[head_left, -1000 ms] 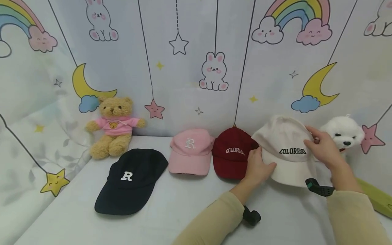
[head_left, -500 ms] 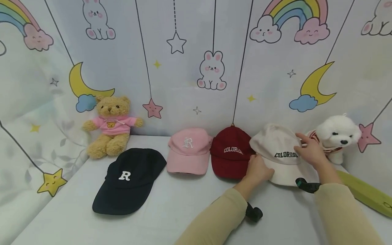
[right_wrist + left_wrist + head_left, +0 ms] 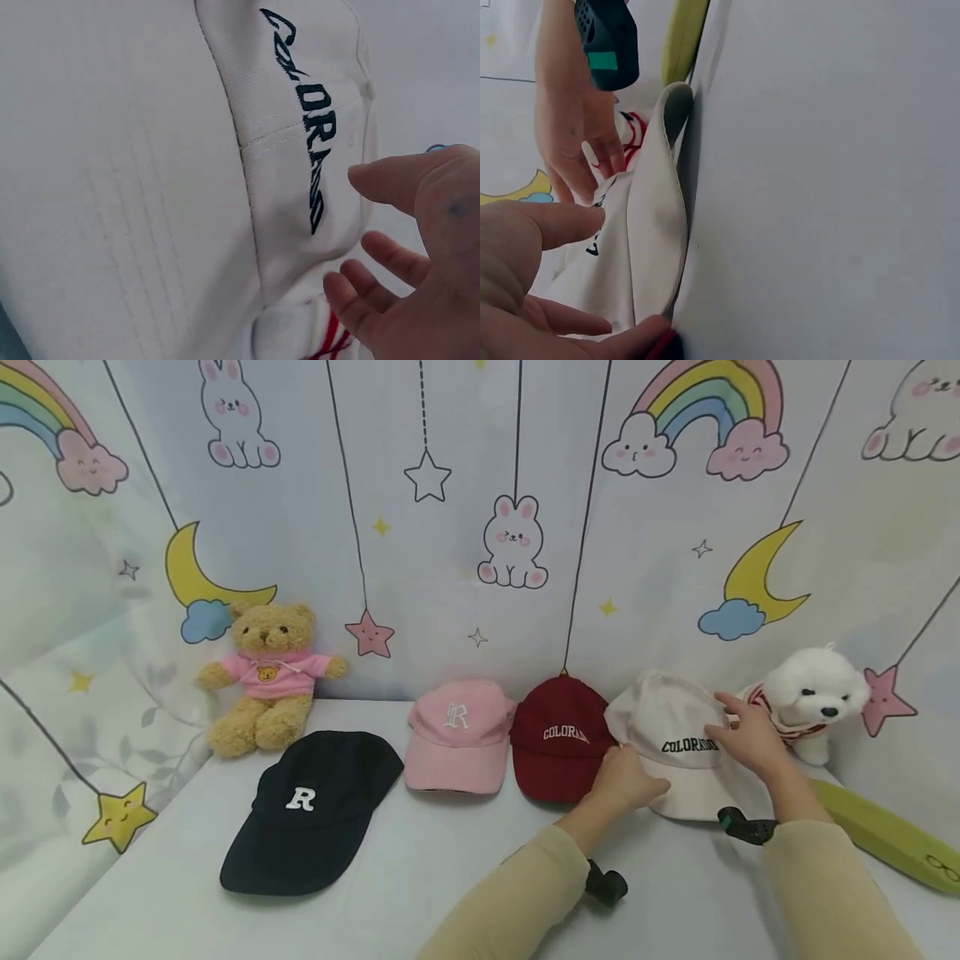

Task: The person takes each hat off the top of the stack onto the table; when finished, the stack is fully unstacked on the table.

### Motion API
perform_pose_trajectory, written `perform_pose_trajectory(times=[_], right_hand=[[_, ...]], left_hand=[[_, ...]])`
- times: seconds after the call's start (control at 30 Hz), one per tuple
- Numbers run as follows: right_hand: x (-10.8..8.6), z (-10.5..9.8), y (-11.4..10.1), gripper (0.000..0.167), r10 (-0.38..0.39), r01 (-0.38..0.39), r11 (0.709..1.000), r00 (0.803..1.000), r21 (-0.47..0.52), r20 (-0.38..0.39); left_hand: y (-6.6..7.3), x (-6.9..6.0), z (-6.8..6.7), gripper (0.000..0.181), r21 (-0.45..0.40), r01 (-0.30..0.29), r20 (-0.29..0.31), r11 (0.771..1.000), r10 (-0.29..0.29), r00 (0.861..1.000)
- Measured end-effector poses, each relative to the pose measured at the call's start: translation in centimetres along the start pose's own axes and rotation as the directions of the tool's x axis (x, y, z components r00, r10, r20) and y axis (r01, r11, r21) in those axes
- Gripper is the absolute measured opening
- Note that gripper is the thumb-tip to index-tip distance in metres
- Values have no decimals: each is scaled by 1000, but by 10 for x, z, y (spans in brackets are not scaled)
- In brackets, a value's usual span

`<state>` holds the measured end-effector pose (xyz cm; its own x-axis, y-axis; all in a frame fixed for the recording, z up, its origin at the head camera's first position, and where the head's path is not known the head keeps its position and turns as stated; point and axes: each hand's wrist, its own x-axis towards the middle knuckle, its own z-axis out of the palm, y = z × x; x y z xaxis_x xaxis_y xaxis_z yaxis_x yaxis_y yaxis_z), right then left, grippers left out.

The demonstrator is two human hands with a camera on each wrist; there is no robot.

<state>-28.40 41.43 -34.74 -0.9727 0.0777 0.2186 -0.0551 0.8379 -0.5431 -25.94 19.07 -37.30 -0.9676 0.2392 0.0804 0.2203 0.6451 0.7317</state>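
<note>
1. The white cap (image 3: 671,718) stands on the desk (image 3: 390,910), brim toward the wearer, between the person's two hands. It is the rightmost cap, just beside the red cap (image 3: 558,772).
2. The left hand (image 3: 628,779) is at the cap's left side, where the two caps meet. Its fingers (image 3: 566,319) are loosely bent, with a wide gap to the thumb. In the left wrist view the thumb points across the cap's front, while a fingertip overlaps the near end of the brim; whether they touch it I cannot tell.
3. The right hand (image 3: 750,739) is at the right side of the crown, its thumb tip by the end of the dark lettering (image 3: 324,126). Its fingers are spread and slightly bent, well parted from the thumb, and hold nothing. Contact with the cap cannot be made out.
4. The toy dog (image 3: 813,693) sits behind the right hand, to the right of the white cap; a green object (image 3: 885,835) lies near the right sleeve (image 3: 832,893).
5. Left of the red cap stands the pink cap (image 3: 456,768), then the black cap (image 3: 315,827), closer to the wearer. The bear (image 3: 272,681) sits behind the black cap.
</note>
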Motion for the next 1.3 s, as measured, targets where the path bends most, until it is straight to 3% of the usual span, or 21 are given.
perform_pose_trajectory(times=[0.13, 0.23, 0.53, 0.7, 0.97, 1.3], right_hand=[[-6, -3, -8, 67, -44, 43, 998, 999, -40, -20], [-11, -6, -16, 70, -61, 61, 997, 998, -53, 6], [-23, -4, -34, 83, -78, 84, 995, 993, -62, 91], [-26, 4, -33, 85, -98, 105, 992, 990, -76, 99], [-27, 12, -35, 91, -75, 88, 990, 991, -111, 115], [-21, 22, -36, 92, 17, 6, 989, 988, -148, 152]], left_hand=[[-12, -6, -11, 50, -48, -88, 20, 995, 89, 996], [-21, -10, -19, 59, -84, -157, 39, 984, 161, 986], [-38, -21, -45, 67, -181, -279, 44, 943, 291, 956], [-43, -29, -58, 75, -206, -300, 44, 931, 315, 948], [-55, -42, -81, 76, -272, -356, 37, 894, 380, 924], [-75, -58, -106, 72, -261, -376, 33, 889, 398, 917]])
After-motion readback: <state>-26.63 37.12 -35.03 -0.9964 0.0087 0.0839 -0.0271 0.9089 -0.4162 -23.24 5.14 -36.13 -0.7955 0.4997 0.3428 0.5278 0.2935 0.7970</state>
